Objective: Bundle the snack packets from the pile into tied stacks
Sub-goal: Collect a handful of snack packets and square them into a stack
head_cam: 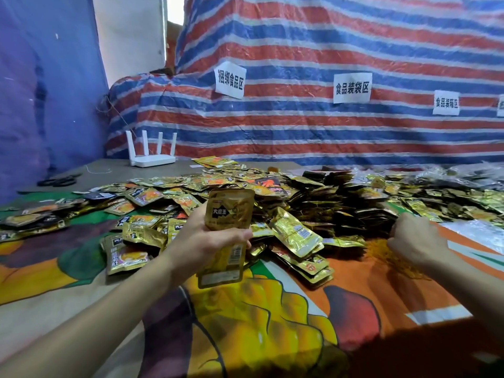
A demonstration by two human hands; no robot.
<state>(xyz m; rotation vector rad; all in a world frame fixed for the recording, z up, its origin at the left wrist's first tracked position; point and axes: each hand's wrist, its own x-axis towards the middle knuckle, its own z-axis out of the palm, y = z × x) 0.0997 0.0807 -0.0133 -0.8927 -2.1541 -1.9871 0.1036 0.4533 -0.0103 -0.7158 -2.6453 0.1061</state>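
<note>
Left grip (207,241) curls round upright gold foil snack packets (229,211), right grip (417,241) curled beside the heaped pile of shiny gold packets (327,208), hold unclear.

Bare bench (272,328) is left in front of the pile (275,197), while behind the pile passage is blocked by a striped tarpaulin (300,126) and a router (151,159).

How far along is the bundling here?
Done: no tied stack is clearly visible. In hand: the left hand grips gold packets upright. The right hand, fingers curled, is at the edge of the loose pile, and what it holds is unclear. Left: nearly all of that pile.
</note>
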